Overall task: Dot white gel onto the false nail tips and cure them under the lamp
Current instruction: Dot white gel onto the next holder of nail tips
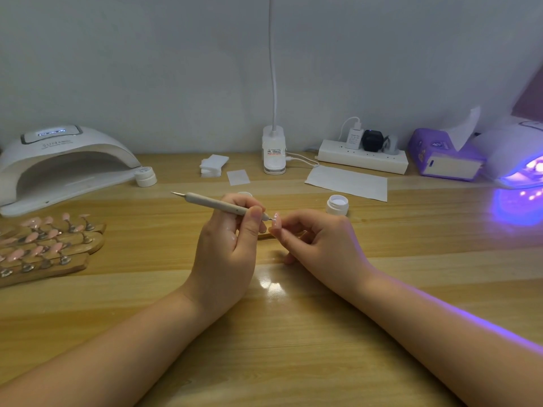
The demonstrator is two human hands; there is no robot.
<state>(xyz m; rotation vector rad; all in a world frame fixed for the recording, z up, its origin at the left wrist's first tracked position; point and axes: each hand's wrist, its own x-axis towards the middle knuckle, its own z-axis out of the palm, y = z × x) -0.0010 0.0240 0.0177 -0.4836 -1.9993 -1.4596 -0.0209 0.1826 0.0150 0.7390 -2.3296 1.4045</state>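
My left hand (227,251) grips a grey dotting pen (214,203) whose metal tip touches a pink false nail tip (276,221). My right hand (318,242) pinches that nail tip, which sits on a wooden holder stick (266,235) mostly hidden between my hands. An open white gel jar (337,204) stands just behind my right hand. A white curing lamp (63,164) sits unlit inside at the far left. A second lamp (517,160) glows purple at the right edge.
Several wooden holders with pink nail tips (44,245) lie at the left. A closed white jar (145,176), cotton pads (213,165), paper sheets (348,182), a clip lamp base (273,151), a power strip (363,157) and a purple tissue box (443,155) line the back of the table.
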